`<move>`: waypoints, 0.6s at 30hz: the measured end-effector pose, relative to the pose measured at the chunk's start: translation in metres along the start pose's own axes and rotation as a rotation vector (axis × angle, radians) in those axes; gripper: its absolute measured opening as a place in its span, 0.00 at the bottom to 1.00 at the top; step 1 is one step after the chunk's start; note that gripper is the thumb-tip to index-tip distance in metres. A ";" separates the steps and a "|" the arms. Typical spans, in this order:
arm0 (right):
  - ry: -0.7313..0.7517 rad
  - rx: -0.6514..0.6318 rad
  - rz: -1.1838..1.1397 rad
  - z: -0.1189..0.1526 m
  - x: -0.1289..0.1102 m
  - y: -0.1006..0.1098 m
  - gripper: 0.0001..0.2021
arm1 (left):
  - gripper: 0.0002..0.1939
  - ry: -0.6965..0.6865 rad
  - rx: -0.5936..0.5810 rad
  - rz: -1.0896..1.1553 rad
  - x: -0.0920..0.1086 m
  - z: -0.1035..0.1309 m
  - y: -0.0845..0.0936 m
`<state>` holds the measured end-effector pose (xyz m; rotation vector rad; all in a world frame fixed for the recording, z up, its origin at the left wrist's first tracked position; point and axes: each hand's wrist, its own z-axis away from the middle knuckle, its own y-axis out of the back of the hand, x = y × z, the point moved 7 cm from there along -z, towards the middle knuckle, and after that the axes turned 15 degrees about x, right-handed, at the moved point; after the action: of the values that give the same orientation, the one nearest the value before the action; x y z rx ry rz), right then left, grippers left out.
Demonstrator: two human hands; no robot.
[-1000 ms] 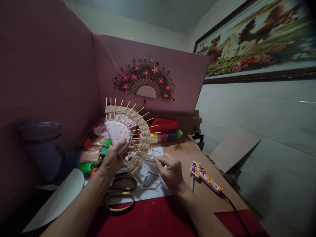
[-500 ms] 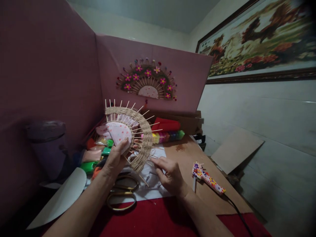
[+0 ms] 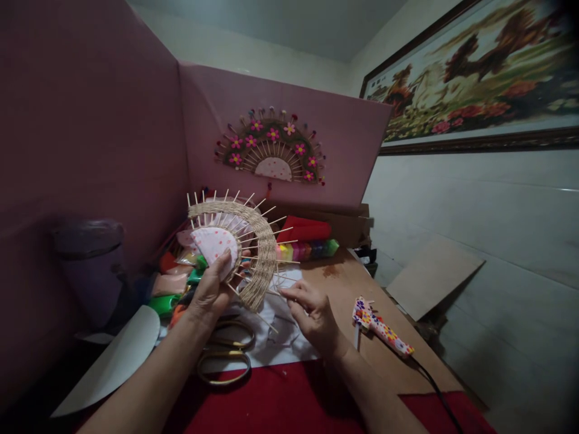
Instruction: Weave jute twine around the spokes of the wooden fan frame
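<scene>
My left hand (image 3: 211, 288) grips a half-round fan (image 3: 263, 238) by its lower part, the thumb lying on the pink-spotted white cloth centre. Thin wooden sticks radiate from that centre, and a wide band of brown twine is woven through them, with the stick tips poking out past it. At the fan's lower right, my right hand (image 3: 312, 313) is closed in a pinch near the stick ends. A thin strand of twine appears to run to its fingertips, though the exact grip is hard to see.
A flowered glue gun (image 3: 382, 328) with a black cord lies on the brown board at right. Big scissors (image 3: 225, 366) rest below my left wrist. Coloured clay packets (image 3: 165, 304) crowd the left. A finished flowered fan (image 3: 272, 147) hangs on the pink panel behind.
The fan has turned slightly, its left end dropping and its lower right sticks rising. My right hand has shifted a little to the right, still pinched.
</scene>
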<state>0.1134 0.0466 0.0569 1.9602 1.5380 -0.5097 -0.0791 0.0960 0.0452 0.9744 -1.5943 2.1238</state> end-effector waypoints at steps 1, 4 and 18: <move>-0.059 0.001 -0.076 -0.001 0.003 0.000 0.14 | 0.08 0.009 0.006 0.016 0.000 0.000 0.000; -0.293 -0.015 -0.292 -0.001 0.015 -0.001 0.15 | 0.07 0.036 0.024 0.052 0.001 0.001 0.000; -0.313 -0.055 -0.332 0.004 0.022 -0.014 0.18 | 0.12 0.189 -0.075 0.098 -0.012 0.006 -0.005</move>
<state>0.1054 0.0627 0.0372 1.5026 1.6547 -0.8572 -0.0656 0.0942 0.0420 0.6637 -1.6436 2.1316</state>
